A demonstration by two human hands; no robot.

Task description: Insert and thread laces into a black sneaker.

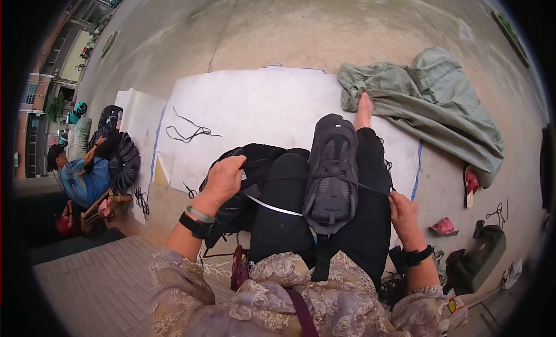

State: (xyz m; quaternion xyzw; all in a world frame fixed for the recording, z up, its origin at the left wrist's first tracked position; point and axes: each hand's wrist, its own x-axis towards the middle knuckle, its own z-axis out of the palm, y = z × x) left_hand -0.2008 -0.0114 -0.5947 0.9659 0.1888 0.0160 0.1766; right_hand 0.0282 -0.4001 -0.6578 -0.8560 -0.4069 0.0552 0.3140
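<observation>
A dark grey shoe (331, 189) lies lengthwise across my lap on black trousers, its toe away from me. A dark shoelace (284, 177) runs out from both sides of it, stretched nearly straight. My left hand (225, 180) is closed on one lace end, left of the shoe, above a dark heap (255, 156) beside my leg. My right hand (403, 214) pinches the other end to the right of the shoe, lower down. A thin white strip (272, 207) crosses over my left thigh.
A white sheet (255, 99) covers the ground ahead, with loose black laces (188, 132) on it. Grey-green cloth (440, 99) lies at the right, near a red slipper (471, 186). A seated person in blue (84, 177) is at the left beside dark shoes (123, 160).
</observation>
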